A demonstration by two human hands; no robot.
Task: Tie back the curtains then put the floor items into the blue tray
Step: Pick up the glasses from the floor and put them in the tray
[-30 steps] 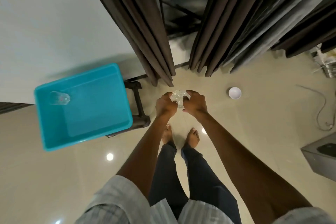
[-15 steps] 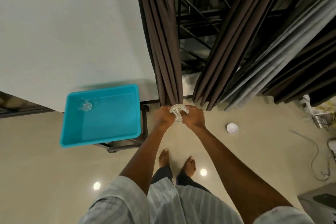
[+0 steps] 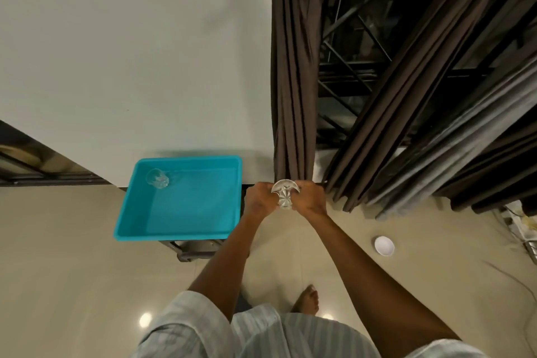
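— Where am I working?
— I'd say a home: long brown curtains (image 3: 293,96), glossy beige floor tiles (image 3: 72,270), plain white wall (image 3: 130,52), and I see a bare foot (image 3: 308,299).

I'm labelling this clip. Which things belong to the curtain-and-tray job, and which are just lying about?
Job: curtains, blue tray, tumbler in it, cut glass gripped by left hand and right hand, white bowl on the floor.
Lying about: metal stand under the tray, window grille, clutter at the right edge.

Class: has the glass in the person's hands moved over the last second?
Yes. The glass, held by the left hand and right hand, has moved left, closer to the blue tray's right rim.
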